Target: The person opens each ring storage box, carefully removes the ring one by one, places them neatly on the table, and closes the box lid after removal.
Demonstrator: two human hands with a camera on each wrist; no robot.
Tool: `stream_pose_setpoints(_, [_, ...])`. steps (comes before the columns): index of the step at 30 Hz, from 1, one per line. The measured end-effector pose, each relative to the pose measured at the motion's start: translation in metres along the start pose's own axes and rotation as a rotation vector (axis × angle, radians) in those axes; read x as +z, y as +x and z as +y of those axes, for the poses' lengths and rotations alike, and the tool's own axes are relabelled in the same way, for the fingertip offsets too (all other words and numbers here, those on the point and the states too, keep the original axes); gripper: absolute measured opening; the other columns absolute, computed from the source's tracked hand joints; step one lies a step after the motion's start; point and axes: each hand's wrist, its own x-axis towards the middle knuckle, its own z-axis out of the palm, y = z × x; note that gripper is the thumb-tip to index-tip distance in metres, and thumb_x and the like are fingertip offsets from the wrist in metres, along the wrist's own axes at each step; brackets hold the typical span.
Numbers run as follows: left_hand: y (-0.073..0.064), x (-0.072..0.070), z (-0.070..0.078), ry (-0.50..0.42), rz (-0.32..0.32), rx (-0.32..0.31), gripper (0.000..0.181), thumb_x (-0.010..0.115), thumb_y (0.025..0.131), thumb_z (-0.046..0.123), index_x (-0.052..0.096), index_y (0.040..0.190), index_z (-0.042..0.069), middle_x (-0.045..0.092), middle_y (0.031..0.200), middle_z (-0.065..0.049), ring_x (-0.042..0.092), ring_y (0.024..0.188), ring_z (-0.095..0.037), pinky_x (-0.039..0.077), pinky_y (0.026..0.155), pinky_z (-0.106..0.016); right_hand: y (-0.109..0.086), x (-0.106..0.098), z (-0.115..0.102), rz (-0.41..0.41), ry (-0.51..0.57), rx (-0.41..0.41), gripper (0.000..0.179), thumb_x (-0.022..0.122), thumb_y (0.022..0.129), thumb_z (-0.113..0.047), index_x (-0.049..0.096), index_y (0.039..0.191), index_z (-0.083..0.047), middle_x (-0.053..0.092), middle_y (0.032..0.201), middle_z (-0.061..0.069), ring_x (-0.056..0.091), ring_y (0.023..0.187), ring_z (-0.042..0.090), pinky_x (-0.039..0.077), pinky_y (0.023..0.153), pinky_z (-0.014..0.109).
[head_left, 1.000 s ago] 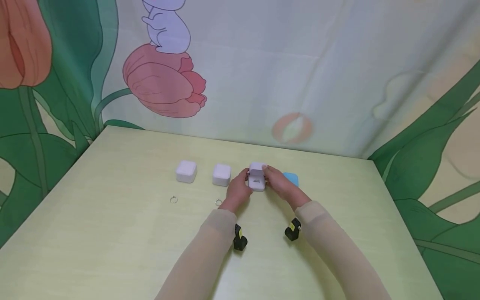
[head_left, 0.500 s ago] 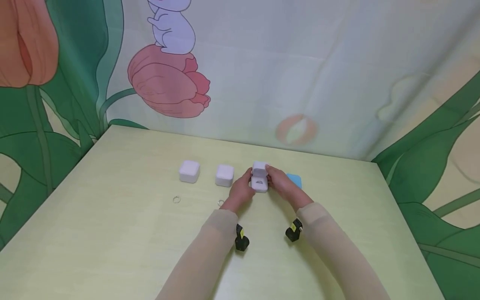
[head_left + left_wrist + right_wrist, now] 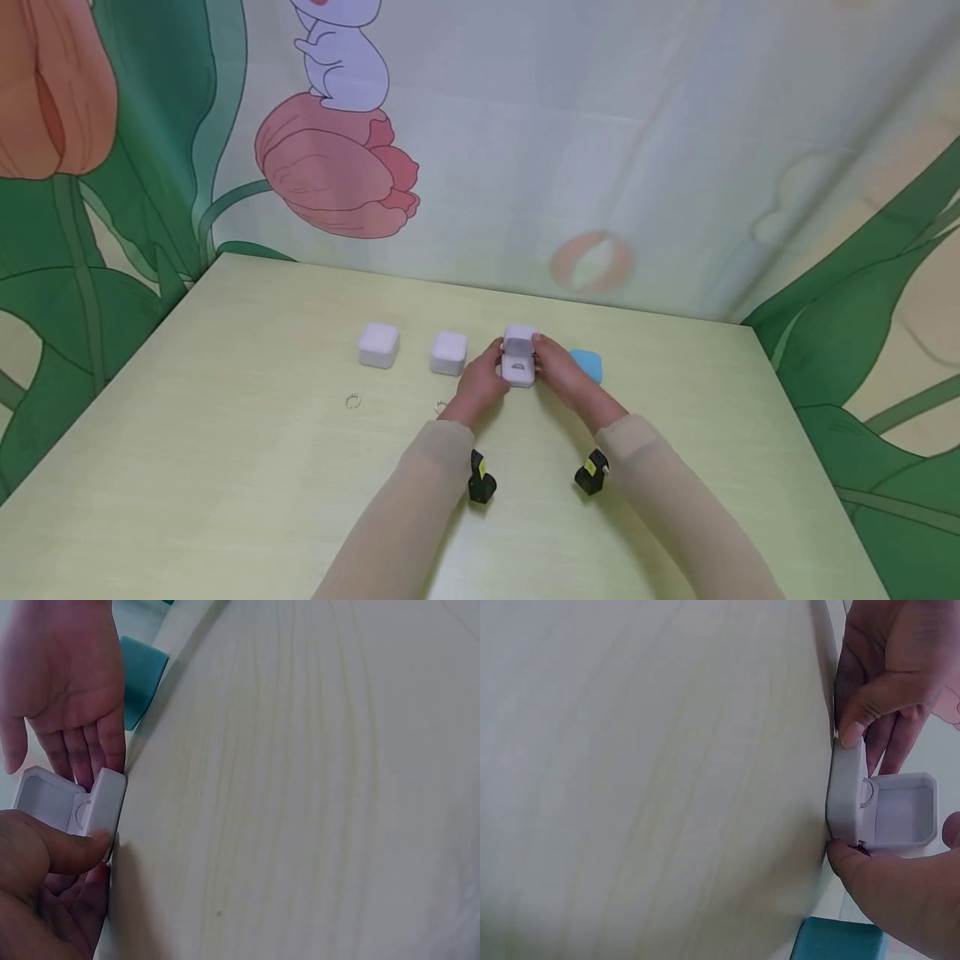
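extend both forearms forward to the ring box (image 3: 517,377), the landmark, with your wrists angled inward. your left hand (image 3: 482,382) grips the base at its left side, thumb pressed to it. your right hand (image 3: 564,372) is not wrapped round the base; its fairly straight fingers touch the right side, thumb just beside the raised lid (image 3: 904,808). the ring (image 3: 518,367) stands in the base, between your hands.

left of the ring box: two white boxes (image 3: 448,353), with two loose rings (image 3: 352,401) nearer you. right of it: the blue box (image 3: 587,365), partly behind your right hand.

compared with half a second ago, your right wrist sits slightly nearer you; the ring box stays between your hands, lid raised.
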Motion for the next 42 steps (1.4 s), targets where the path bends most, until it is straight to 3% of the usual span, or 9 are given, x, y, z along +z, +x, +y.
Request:
stream_pose_setpoints(6, [0.001,-0.001,0.000,0.014,0.002,-0.004,0.081,0.061,0.086,-0.009,0.030,0.160,0.001,0.050,0.156,-0.021,0.046,0.148,-0.035,0.040,0.122,-0.047,-0.005,0.002,-0.003,0.012,-0.043,0.027,0.066,0.023,0.113,-0.035,0.004,0.162,0.005,0.011,0.172,0.024,0.016,0.160,0.040,0.025,0.129,0.052])
stream_pose_setpoints(18, [-0.002,-0.001,0.002,0.001,-0.002,0.004,0.080,0.062,0.087,-0.006,0.029,0.160,0.001,0.049,0.156,-0.023,0.046,0.148,-0.037,0.039,0.123,-0.048,-0.010,0.003,-0.004,0.027,-0.027,0.028,0.065,0.026,0.113,-0.031,0.004,0.162,0.005,0.012,0.171,0.025,0.017,0.160,0.041,0.025,0.129,0.053])
stream_pose_setpoints(29, [-0.003,-0.001,0.002,0.009,0.005,0.004,0.082,0.062,0.084,-0.008,0.030,0.160,0.001,0.050,0.155,-0.023,0.048,0.146,-0.037,0.041,0.121,-0.048,-0.025,0.000,-0.012,0.066,-0.039,-0.008,0.064,0.038,0.110,-0.020,0.009,0.161,0.007,0.018,0.168,0.029,0.022,0.158,0.041,0.027,0.128,0.054])
stream_pose_setpoints(37, [-0.001,0.000,0.003,-0.009,0.003,-0.019,0.083,0.062,0.084,-0.009,0.030,0.160,0.002,0.048,0.157,-0.021,0.045,0.148,-0.036,0.039,0.122,-0.048,-0.032,-0.005,-0.022,0.208,0.009,-0.100,0.058,0.050,0.104,-0.010,0.029,0.155,0.008,0.034,0.162,0.029,0.036,0.152,0.040,0.035,0.125,0.052])
stream_pose_setpoints(42, [-0.001,0.000,0.004,-0.013,-0.001,-0.034,0.084,0.062,0.084,-0.010,0.030,0.160,0.003,0.048,0.158,-0.020,0.044,0.149,-0.035,0.038,0.123,-0.047,-0.035,-0.011,-0.020,0.330,-0.012,-0.162,0.049,0.054,0.101,-0.007,0.044,0.147,0.007,0.049,0.150,0.029,0.052,0.138,0.040,0.045,0.118,0.047])
